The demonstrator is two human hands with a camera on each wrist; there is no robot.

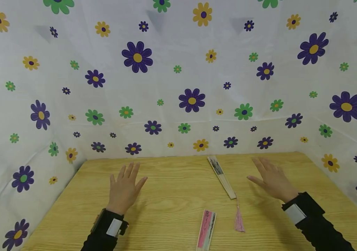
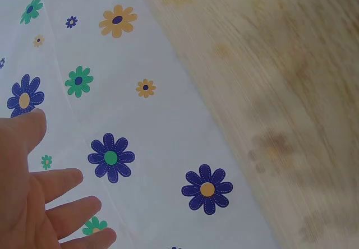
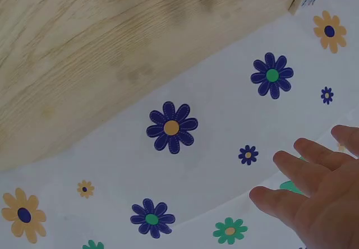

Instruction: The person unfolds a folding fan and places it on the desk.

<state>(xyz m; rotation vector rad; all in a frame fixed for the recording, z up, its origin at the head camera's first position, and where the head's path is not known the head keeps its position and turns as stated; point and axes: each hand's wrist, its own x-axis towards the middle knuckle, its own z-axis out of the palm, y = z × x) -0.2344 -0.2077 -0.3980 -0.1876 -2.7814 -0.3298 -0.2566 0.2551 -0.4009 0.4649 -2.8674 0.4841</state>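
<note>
"Left hand and right hand are hovering, fingers standing straight and apart, gripping nothing!"

"And the slim, pale folded fan with the pink thread tassel?"

"Lying just left of the right hand's thumb; a flat pink-and-grey strip is resting closer in than the fingertips."

"That tassel's trailing loose: a low leftward sweep could be snagging it, dragging the fan."

Left sleeve and right sleeve black. Black left wristband and right wristband, each bearing a white rectangular patch. Left hand, right hand bare.
</note>
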